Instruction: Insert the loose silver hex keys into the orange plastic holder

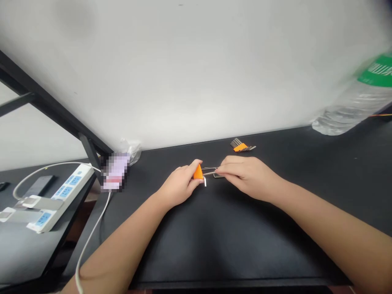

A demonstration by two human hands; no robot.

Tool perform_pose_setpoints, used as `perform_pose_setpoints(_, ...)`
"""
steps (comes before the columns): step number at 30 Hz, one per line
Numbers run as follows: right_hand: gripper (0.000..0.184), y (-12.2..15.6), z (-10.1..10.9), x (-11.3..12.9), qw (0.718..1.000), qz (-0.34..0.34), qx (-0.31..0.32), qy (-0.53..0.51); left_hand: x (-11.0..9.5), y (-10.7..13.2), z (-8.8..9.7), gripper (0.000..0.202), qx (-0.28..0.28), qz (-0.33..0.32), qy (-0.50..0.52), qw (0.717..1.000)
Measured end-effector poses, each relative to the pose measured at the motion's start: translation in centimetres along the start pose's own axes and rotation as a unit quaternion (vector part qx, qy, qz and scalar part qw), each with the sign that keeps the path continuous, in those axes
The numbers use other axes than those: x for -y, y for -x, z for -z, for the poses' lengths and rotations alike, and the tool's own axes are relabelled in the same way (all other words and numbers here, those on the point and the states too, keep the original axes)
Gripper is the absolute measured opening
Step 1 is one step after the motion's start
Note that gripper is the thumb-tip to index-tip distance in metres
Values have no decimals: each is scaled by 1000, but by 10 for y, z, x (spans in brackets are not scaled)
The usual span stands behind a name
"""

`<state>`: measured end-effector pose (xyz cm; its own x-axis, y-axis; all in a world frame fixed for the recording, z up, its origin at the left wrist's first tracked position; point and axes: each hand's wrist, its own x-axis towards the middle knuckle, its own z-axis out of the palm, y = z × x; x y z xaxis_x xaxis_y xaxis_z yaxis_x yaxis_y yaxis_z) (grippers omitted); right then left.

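My left hand (177,183) is closed on an orange hex key holder (198,172), gripped between thumb and fingers above the black desk. A short bent hex key (205,181) sticks out at the holder's lower edge. The fingers of my right hand (252,173) are pinched on a thin metal hex key (209,173) that reaches toward the holder; whether its end sits in a slot I cannot make out. Just under the right fingertips another bent metal piece (218,176) shows, partly hidden. Behind my right hand lies a second orange holder (240,147) with several hex keys.
On the left are a white power strip (65,194) with chargers, a dark phone (39,185), a white cable (92,241) and a blurred-out item (115,171). A black metal frame (58,110) rises there. A large plastic bottle (352,102) stands at right against the white wall.
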<state>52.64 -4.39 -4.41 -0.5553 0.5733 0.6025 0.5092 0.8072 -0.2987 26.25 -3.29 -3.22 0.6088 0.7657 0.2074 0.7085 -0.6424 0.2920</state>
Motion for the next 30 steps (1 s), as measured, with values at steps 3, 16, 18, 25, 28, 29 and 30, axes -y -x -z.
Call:
perform_pose_setpoints(3, 29, 0, -1, -1, 1000, -3, -9, -10, 0, 0, 0, 43, -1, -3, 3, 1000)
perform_pose_setpoints(16, 17, -2, -5, 4, 987, -123, -5, -100, -4, 1, 2, 39, 10, -12, -17, 1000)
perform_pose_setpoints(18, 20, -2, -5, 5, 994, -83, -10, -74, -3, 0, 2, 40, 10, -7, -10, 1000)
perform_pose_setpoints(25, 26, 2, -4, 7, 1000, -3, 11, -17, -4, 0, 2, 38, 4, 17, 29, 999)
perform_pose_setpoints(28, 26, 3, -4, 8, 1000, 2, 19, -15, -4, 0, 2, 38, 5, 14, 33, 999)
perform_pose_setpoints(29, 26, 3, -4, 8, 1000, 1, 16, -14, -4, 0, 2, 38, 6, 9, 31, 999)
perform_pose_setpoints(30, 25, 2, -4, 8, 1000, -2, 10, -16, -4, 0, 2, 38, 7, 4, 28, 1000)
